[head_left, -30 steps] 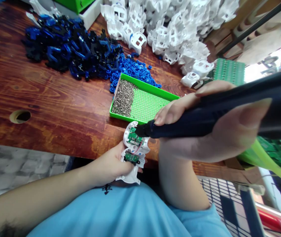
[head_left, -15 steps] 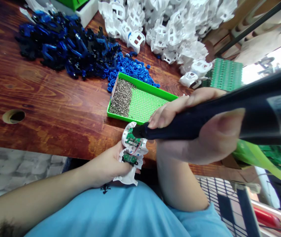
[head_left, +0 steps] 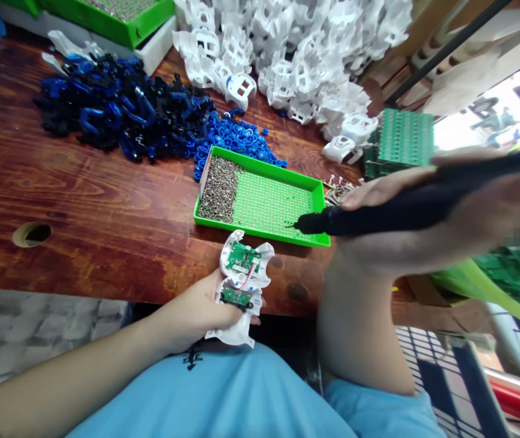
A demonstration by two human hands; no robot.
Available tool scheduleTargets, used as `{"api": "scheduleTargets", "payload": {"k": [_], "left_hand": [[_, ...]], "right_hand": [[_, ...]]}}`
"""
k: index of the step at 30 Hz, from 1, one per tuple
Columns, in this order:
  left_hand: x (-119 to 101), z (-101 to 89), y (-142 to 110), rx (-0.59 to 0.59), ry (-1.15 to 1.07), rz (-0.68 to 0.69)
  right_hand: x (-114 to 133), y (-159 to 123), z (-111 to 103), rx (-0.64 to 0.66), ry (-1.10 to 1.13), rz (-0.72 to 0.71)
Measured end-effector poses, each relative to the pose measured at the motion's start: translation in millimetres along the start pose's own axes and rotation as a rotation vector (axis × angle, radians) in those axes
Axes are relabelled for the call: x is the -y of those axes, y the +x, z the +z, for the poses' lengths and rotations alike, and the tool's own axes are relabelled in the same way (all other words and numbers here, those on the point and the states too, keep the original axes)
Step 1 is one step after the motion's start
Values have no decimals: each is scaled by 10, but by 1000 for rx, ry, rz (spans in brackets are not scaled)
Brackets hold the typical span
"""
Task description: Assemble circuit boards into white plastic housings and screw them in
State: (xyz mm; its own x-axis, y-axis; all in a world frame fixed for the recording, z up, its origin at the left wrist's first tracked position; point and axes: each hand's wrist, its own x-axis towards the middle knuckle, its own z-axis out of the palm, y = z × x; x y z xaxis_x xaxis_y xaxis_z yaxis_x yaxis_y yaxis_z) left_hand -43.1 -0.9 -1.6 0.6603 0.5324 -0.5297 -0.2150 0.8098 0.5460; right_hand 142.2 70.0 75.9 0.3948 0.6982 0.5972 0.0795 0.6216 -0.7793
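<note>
My left hand [head_left: 205, 310] is closed around a white plastic housing [head_left: 232, 331] close to my lap. Inside it sit a green circuit board [head_left: 238, 258] and a smaller green board [head_left: 236, 297], with a red and a pale wire between them. My right hand [head_left: 388, 243] grips a black electric screwdriver [head_left: 379, 213], partly blurred. The driver's thin bit points left, over the right part of a green perforated tray [head_left: 269, 198]. Small metal screws [head_left: 218, 190] are heaped in the tray's left end.
Blue-and-black plastic parts [head_left: 123, 109] and small blue rings [head_left: 237, 143] lie behind the tray. White shells [head_left: 296, 55] pile up at the back. Stacked green boards [head_left: 406, 137] stand at right. A round hole [head_left: 32, 233] opens in the wooden table [head_left: 105, 255] at left.
My right hand has drawn the screwdriver up and right, off the housing, so its tip is now over the tray. My left hand still holds the housing in nearly the same spot.
</note>
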Motion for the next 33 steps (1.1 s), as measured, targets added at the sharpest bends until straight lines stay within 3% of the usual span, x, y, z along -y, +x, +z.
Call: {"api": "scheduleTargets", "payload": {"k": [2,7,17,25,30,33], "left_hand": [[-6,-19,-5,9,-13,-9],[-6,-37,-6,12,-26,-18],[-10,19,-38,-73,-80,-33],[42,-27,3,-38,-64,-4],[55,-40,25,9,-43,60],[63,-49,28,24,-39,73]], "right_hand": [[-201,105,-97,-158,-9,-123],[-538,241,-276,-181,-120,-137],[-583,190,-297,-212,-112,-43],[-617,171,-324,-181,-47,-95],[-409,178,-315,-268,-14,-159],[-12,56,-298,-146,104,-103]]}}
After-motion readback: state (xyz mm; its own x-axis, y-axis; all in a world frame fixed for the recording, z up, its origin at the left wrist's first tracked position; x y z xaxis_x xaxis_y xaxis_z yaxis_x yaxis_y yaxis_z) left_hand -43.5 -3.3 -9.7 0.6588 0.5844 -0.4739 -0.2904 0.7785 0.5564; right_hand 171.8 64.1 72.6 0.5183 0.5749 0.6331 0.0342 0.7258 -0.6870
